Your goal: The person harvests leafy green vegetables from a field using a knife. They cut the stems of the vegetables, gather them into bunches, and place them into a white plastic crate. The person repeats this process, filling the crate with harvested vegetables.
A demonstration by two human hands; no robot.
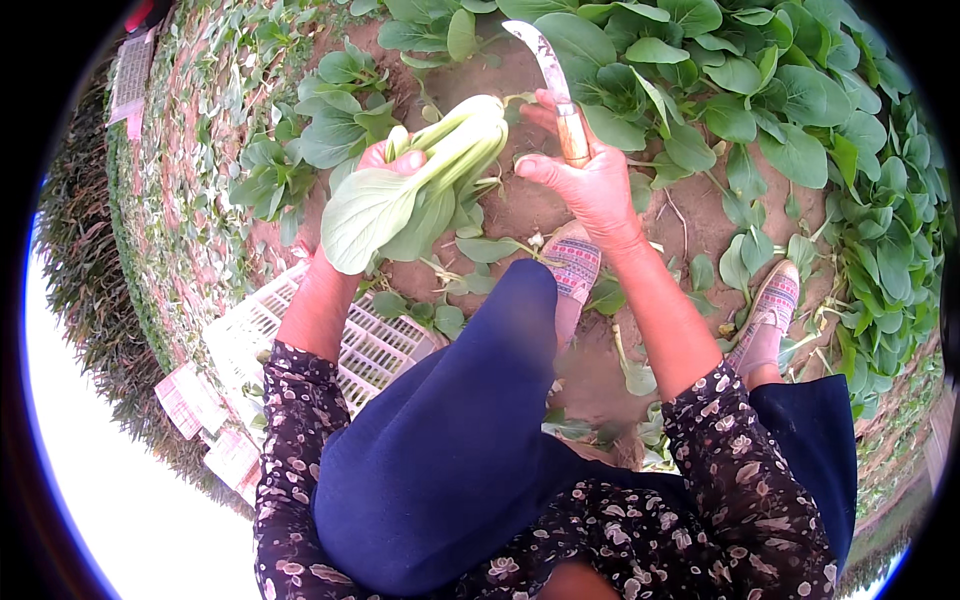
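A cut head of bok choy (450,160) is held in my left hand (390,160), its pale base pointing up and to the right and its broad leaves hanging toward me. My right hand (590,185) is closed around the wooden handle of a curved harvesting knife (545,60). The blade points up and away, apart from the bok choy, and my right thumb reaches toward the plant. Part of my left hand is hidden behind the stalks and leaves.
Dense bok choy plants (800,100) grow at the far right, with smaller ones (345,110) at the far left. A white plastic crate (375,355) stands beside my left forearm. Loose leaves (635,375) lie on the soil around my shoes (575,260). More crates (190,400) stand farther left.
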